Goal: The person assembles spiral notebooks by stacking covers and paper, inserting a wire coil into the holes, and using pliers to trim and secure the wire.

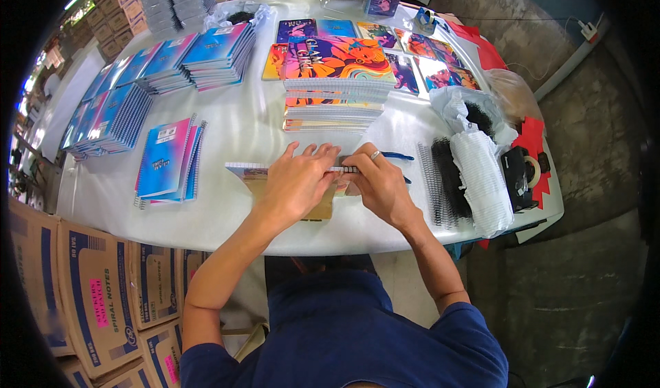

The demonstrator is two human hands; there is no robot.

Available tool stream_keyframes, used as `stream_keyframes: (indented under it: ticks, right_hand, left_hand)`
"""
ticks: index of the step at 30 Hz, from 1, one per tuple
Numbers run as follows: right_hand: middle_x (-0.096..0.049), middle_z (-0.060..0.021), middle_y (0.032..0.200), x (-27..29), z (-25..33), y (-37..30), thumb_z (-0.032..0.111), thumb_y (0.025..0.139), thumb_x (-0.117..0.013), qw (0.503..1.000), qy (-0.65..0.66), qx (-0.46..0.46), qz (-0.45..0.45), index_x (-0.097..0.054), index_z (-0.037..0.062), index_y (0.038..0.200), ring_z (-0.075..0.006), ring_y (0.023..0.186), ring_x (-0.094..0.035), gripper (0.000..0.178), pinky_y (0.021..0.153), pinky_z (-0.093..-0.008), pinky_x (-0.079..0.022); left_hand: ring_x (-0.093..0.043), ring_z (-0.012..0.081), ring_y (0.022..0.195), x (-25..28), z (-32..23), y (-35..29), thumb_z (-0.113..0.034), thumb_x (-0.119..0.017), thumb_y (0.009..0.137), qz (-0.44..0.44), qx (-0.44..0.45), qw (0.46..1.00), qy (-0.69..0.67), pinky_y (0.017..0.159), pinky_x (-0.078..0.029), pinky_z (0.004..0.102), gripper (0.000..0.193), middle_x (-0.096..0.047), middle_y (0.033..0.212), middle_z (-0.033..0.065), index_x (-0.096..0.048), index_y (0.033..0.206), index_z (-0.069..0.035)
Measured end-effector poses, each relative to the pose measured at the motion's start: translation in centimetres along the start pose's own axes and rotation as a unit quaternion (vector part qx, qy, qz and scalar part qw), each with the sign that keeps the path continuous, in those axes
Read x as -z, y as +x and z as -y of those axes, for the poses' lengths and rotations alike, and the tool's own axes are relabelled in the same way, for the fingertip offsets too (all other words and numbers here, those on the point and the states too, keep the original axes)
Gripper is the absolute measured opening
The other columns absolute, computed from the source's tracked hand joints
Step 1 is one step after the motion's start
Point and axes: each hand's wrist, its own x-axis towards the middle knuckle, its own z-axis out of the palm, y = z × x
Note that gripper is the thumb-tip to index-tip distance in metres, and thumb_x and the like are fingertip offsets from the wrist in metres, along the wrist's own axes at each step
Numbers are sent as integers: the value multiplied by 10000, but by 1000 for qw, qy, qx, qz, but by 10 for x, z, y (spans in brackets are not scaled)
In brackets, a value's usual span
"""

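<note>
Two bare hands are seen pressed onto a notebook (289, 182) lying flat on the white tabletop (240, 134), at its near edge. The left hand (297, 182) is laid palm-down over the cover, its fingers (309, 153) slightly spread and pointed away from the body. The right hand (377, 182) is set just beside it, a ring being worn on one finger; its fingers (359, 162) are curled and drawn together over the white spiral binding (344, 170), which is held at the notebook's far edge. Whether the wire is actually pinched cannot be told.

Just beyond the right fingers a blue pen-like tool (397, 156) is seen on the tabletop. To the right of them, loose coils of black and white spiral wire (457, 178) are heaped, with a roll of tape (531, 171) further out. Straight beyond both hands a tall stack of unbound pages topped by a bright multicoloured cover (337, 79) is placed. To the left of the left fingers a small pile of pink-and-blue bound notebooks (165, 160) is laid, and larger piles (110, 116) are ranged further off. Cardboard cartons (96, 292) are stacked below the tabletop's left end.
</note>
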Motion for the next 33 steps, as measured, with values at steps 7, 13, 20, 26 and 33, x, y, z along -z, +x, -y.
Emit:
stream_keyframes:
  ticks: [7, 13, 20, 26, 33]
  right_hand:
    - [-547, -128, 934, -7, -2, -7, 75, 815, -676, 1000, -15, 7, -16, -560, 22, 990, -339, 797, -577, 216, 652, -430, -466]
    - [-535, -136, 902, -7, -2, -10, 77, 824, -669, 999, -15, -29, 5, -565, 28, 994, -351, 793, -571, 205, 653, -447, -458]
    - [-591, -101, 940, 13, -26, -12, 85, 877, -648, 946, 293, -129, 55, -567, 9, 1057, -204, 829, -621, 212, 755, -308, -509]
    - [-503, -202, 1351, -8, -125, -13, 121, 667, -823, 948, 109, 18, 298, -635, 92, 1110, -382, 1268, -451, 482, 1036, -446, -405]
    - [-686, -123, 1100, 25, -114, 31, 387, 853, -711, 883, 284, -199, 315, -653, 80, 1200, -246, 1039, -622, 467, 943, -360, -465]
  left_hand:
    - [-522, 352, 1231, 8, -3, -1, -246, -547, 947, 17, 7, 999, -38, 1099, -280, 538, 377, -573, 1321, 117, -561, 1295, -102]
    - [-509, 386, 1240, 2, -3, -1, -267, -519, 965, -17, 9, 999, -32, 1096, -279, 538, 408, -565, 1332, 119, -519, 1346, -121]
    - [-541, 372, 1205, 1, -2, -7, -356, -580, 911, -72, -25, 997, 12, 1039, -377, 510, 542, -579, 1311, 111, -448, 1405, -176]
    - [-586, 332, 1144, 29, -36, 24, -470, -562, 879, 270, 92, 958, 36, 911, -498, 423, 610, -595, 1275, 108, -429, 1416, -213]
    - [-602, 355, 1091, -8, 9, -3, -459, -613, 847, -47, -26, 994, 98, 974, -449, 479, 776, -564, 1302, 156, -274, 1489, -184]
